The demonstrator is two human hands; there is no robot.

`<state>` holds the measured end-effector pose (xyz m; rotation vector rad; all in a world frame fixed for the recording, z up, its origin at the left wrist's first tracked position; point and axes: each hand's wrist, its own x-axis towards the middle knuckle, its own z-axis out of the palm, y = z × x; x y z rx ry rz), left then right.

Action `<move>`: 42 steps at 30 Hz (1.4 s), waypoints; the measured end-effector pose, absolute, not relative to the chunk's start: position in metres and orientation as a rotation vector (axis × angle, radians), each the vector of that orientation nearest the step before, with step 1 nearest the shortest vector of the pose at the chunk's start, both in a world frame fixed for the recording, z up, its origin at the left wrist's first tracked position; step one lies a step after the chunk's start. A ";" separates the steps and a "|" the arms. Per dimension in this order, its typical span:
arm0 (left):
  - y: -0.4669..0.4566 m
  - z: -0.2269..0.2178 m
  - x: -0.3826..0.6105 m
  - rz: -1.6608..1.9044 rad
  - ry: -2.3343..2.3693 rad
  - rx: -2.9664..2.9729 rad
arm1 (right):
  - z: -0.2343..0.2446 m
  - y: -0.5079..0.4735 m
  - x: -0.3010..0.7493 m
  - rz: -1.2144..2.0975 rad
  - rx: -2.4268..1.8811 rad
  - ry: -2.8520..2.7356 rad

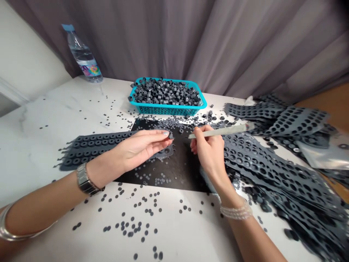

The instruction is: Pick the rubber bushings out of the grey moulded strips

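Between the thumb and fingertips of my left hand (139, 147) is a small dark grey rubber bushing (171, 136). That hand rests over one end of a grey rubber sheet (92, 143) with rows of round ringed bushings. My right hand (208, 147) is closed around a pale, slim stick-like tool (229, 130), whose narrow end points left toward the bushing without touching it. What the tool's tip is made of I cannot make out. Under both hands lies a black mat (181, 174), sprinkled with small grey discs (163, 180).
A turquoise basket (169, 109) heaped with loose bushings (166, 91) stands at the back. Punched-out rubber sheets (272, 171) pile up on the right, beside a clear plastic bag (324, 151). A water bottle (84, 58) is at the back left. Discs litter the white table (89, 233).
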<state>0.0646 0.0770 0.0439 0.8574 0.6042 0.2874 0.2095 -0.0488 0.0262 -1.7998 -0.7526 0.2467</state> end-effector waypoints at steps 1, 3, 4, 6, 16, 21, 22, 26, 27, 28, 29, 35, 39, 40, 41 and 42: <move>0.077 0.045 0.064 0.275 0.600 0.851 | 0.027 -0.049 0.210 0.231 -1.803 -0.742; 0.077 0.047 0.064 0.251 0.593 0.861 | 0.030 -0.050 0.211 0.189 -1.802 -0.717; 0.077 0.048 0.065 0.253 0.590 0.887 | 0.032 -0.050 0.212 0.163 -1.790 -0.703; 0.073 0.047 0.071 0.301 0.591 1.017 | 0.037 -0.052 0.214 0.102 -1.739 -0.678; 0.029 0.045 0.110 0.401 -0.049 2.427 | 0.053 -0.068 0.231 0.101 -1.461 -0.657; 0.057 0.072 0.107 0.562 0.397 2.154 | 0.055 -0.070 0.225 0.372 -1.394 -0.824; 0.061 0.076 0.106 0.521 0.391 2.104 | 0.056 -0.069 0.222 0.410 -1.385 -0.853; 0.068 0.082 0.102 0.315 0.288 2.025 | 0.061 -0.070 0.215 0.476 -1.351 -0.919; 0.069 0.081 0.101 0.298 0.285 1.993 | 0.063 -0.072 0.215 0.473 -1.348 -0.928; 0.071 0.081 0.100 0.297 0.288 1.952 | 0.065 -0.074 0.216 0.458 -1.347 -0.932; 0.074 0.080 0.100 0.310 0.297 1.915 | 0.067 -0.077 0.217 0.427 -1.348 -0.930; 0.072 0.068 0.106 0.645 0.392 2.110 | 0.076 -0.089 0.227 0.230 -1.343 -0.843; 0.042 0.050 0.118 0.635 0.069 2.512 | 0.075 -0.086 0.221 0.248 -1.320 -0.834; 0.035 0.045 0.120 0.591 -0.002 2.608 | 0.075 -0.085 0.220 0.258 -1.305 -0.826; 0.031 0.041 0.122 0.560 -0.045 2.667 | 0.074 -0.084 0.218 0.271 -1.290 -0.817; 0.029 0.037 0.122 0.555 -0.034 2.671 | 0.074 -0.083 0.217 0.289 -1.283 -0.808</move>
